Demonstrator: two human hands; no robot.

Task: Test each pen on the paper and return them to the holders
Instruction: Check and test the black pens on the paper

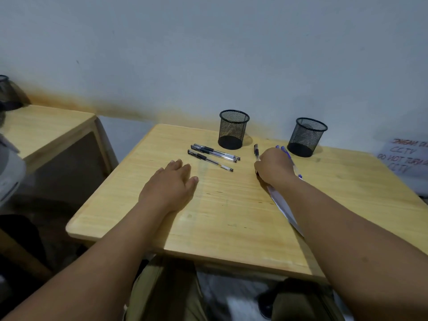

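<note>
A pale wooden table (231,218) fills the middle of the view, set against a grey-white wall (208,54), with a second wooden table (46,130) to the left. Both bare forearms reach forward over the near edge. The left hand (172,179) lies flat, palm down, fingers loosely spread on the bare wood, gripping nothing. The right hand (274,169) is curled with knuckles up, closed around a black-capped pen (256,152) whose upper end sticks out past the fingers toward the wall; the tip is hidden under the hand. Beneath that hand and forearm lies a white sheet of paper (283,206), mostly covered by the arm, and blue pens (286,152) show past the knuckles, too hidden to count. Two black mesh holders stand upright near the far edge: the left holder (233,129) and the right holder (306,137), well apart, both looking empty. Three clear-barrelled pens with black caps (214,157) lie side by side between the left hand and the left holder, slanting down to the right. A handwritten sign (404,158) sits at the right edge
</note>
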